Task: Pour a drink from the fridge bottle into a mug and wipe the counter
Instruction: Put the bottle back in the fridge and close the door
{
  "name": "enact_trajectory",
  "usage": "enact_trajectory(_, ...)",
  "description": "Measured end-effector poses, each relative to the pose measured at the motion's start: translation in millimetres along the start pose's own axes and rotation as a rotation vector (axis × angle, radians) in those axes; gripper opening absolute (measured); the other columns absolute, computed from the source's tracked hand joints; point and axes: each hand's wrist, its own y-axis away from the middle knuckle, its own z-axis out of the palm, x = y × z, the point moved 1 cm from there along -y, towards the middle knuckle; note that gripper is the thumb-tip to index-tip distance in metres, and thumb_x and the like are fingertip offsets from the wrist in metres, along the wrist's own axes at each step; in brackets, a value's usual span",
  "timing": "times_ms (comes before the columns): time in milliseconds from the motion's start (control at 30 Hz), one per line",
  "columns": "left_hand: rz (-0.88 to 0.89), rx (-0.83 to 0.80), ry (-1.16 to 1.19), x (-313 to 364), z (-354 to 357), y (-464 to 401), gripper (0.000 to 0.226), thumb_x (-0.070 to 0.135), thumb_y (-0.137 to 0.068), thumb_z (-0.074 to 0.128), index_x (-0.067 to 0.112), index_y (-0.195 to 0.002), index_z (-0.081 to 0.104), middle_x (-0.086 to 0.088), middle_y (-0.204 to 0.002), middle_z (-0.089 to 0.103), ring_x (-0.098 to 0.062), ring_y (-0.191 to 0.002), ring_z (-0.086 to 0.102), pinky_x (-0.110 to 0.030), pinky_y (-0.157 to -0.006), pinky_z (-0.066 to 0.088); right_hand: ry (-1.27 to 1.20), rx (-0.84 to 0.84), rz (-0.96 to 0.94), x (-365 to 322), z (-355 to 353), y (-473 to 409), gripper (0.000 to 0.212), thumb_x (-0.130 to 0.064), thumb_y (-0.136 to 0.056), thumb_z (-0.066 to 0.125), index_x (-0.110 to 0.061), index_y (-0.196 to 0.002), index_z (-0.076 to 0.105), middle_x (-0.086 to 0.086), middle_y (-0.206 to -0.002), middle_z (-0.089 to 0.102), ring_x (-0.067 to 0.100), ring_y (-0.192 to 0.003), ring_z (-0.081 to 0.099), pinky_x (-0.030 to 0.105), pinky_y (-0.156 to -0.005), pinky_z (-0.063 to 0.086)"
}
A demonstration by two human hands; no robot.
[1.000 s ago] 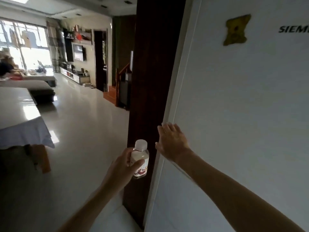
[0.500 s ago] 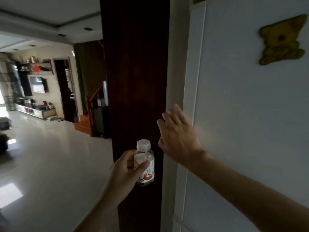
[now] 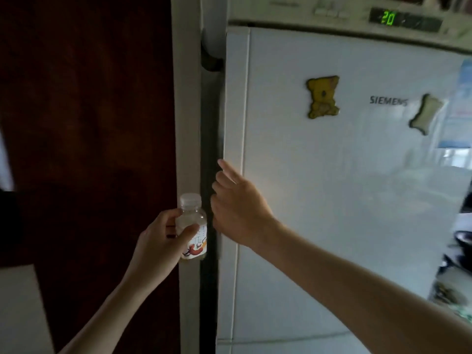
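A small clear bottle point(image 3: 192, 216) with a white cap, pale drink and a red-and-orange label stands upright in my left hand point(image 3: 161, 241), which grips it around the body. It hangs in front of the dark gap at the left edge of the white fridge door point(image 3: 332, 200). My right hand point(image 3: 237, 208) is at that door edge, right of the bottle. Its index finger points up along the edge and the other fingers are loosely bent, holding nothing. No mug or counter is in view.
A dark wooden panel point(image 3: 89, 123) fills the left side. The fridge carries a bear magnet point(image 3: 323, 97), a bone-shaped magnet point(image 3: 425, 114) and a green display point(image 3: 388, 18) on top. Dark kitchen items point(image 3: 459, 241) show past the fridge's right edge.
The fridge door has swung almost closed and my view has turned right onto its front. My right hand went from flat on the door to its left edge. The bottle stays in my left hand.
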Motion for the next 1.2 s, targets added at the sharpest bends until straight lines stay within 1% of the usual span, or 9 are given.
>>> enact_trajectory(100, 0.036, -0.112, 0.02, -5, 8, -1, 0.045, 0.042, -0.086, 0.064, 0.024, -0.126, 0.049, 0.022, -0.094, 0.056, 0.006, -0.085, 0.057, -0.012, -0.066, 0.046, -0.019, -0.103, 0.015, -11, 6, 1, 0.035, -0.047, -0.095, 0.056, -0.019, -0.096, 0.076, -0.001, -0.108, 0.072, 0.023, -0.118, 0.056, 0.052, -0.123, 0.005)
enact_trajectory(200, 0.065, -0.152, 0.088, -1, 6, -6, 0.047, 0.048, -0.085, 0.061, 0.026, -0.124, 0.049, 0.016, -0.099, 0.058, -0.002, -0.091, 0.06, -0.016, -0.071, 0.047, 0.02, -0.159, 0.049, -16, 3, -4, 0.039, -0.053, -0.094, 0.055, -0.021, -0.1, 0.077, -0.002, -0.109, 0.071, 0.024, -0.118, 0.054, 0.052, -0.123, 0.001)
enact_trajectory(333, 0.097, -0.205, 0.164, 0, 4, -5, 0.066, 0.069, -0.074, 0.062, 0.027, -0.124, 0.05, 0.012, -0.104, 0.061, 0.001, -0.089, 0.061, -0.014, -0.068, 0.047, 0.076, -0.199, 0.061, -18, -2, -3, 0.043, -0.053, -0.097, 0.049, -0.019, -0.105, 0.074, 0.001, -0.11, 0.069, 0.026, -0.121, 0.052, 0.052, -0.122, 0.001)
enact_trajectory(567, 0.08, -0.221, 0.161, -11, 2, 3, 0.047, 0.042, -0.086, 0.064, 0.023, -0.127, 0.05, 0.012, -0.105, 0.059, 0.002, -0.088, 0.057, -0.014, -0.07, 0.046, 0.131, -0.239, 0.1, -21, -12, -2, 0.053, -0.053, -0.098, 0.047, -0.008, -0.106, 0.074, 0.008, -0.118, 0.07, 0.029, -0.126, 0.053, 0.05, -0.123, -0.003)
enact_trajectory(733, 0.139, -0.208, 0.159, -8, 0, 4, 0.051, 0.049, -0.086, 0.062, 0.022, -0.127, 0.05, 0.011, -0.105, 0.058, 0.005, -0.086, 0.056, -0.012, -0.07, 0.044, 0.133, -0.219, 0.087, -21, -16, -2, 0.051, -0.054, -0.098, 0.048, -0.012, -0.101, 0.076, 0.005, -0.115, 0.071, 0.026, -0.123, 0.055, 0.049, -0.123, 0.001)
enact_trajectory(833, 0.155, -0.203, 0.159, -10, -3, 5, 0.056, 0.059, -0.082, 0.059, 0.026, -0.126, 0.049, 0.013, -0.105, 0.059, 0.004, -0.089, 0.058, -0.014, -0.073, 0.045, 0.099, -0.134, 0.084, -23, -14, 6, 0.051, -0.049, -0.101, 0.041, -0.01, -0.097, 0.074, 0.007, -0.107, 0.072, 0.027, -0.113, 0.058, 0.046, -0.12, 0.015)
enact_trajectory(967, 0.168, -0.18, 0.158, -7, -12, 5, 0.043, 0.043, -0.085, 0.06, 0.029, -0.124, 0.049, 0.011, -0.107, 0.061, -0.001, -0.093, 0.06, -0.017, -0.077, 0.048, 0.029, 0.046, 0.074, -25, -30, 39, 0.059, -0.032, -0.102, 0.018, -0.005, -0.101, 0.07, 0.013, -0.103, 0.07, 0.031, -0.107, 0.058, 0.046, -0.118, 0.027)
enact_trajectory(1100, 0.166, -0.216, 0.172, 5, -10, 6, 0.04, 0.032, -0.088, 0.063, 0.022, -0.125, 0.052, 0.008, -0.107, 0.062, -0.01, -0.098, 0.062, -0.013, -0.07, 0.043, 0.022, 0.052, 0.049, -27, -51, 55, 0.038, -0.032, -0.094, 0.044, -0.008, -0.09, 0.073, 0.009, -0.092, 0.07, 0.028, -0.099, 0.057, 0.046, -0.119, 0.026)
enact_trajectory(1200, 0.195, -0.257, 0.155, 19, 2, 12, 0.043, 0.034, -0.087, 0.064, 0.021, -0.126, 0.051, 0.007, -0.108, 0.062, -0.01, -0.095, 0.061, -0.012, -0.069, 0.041, -0.019, 0.058, 0.05, -28, -67, 67, 0.032, -0.028, -0.092, 0.047, -0.01, -0.086, 0.073, 0.007, -0.088, 0.07, 0.027, -0.093, 0.058, 0.043, -0.112, 0.033)
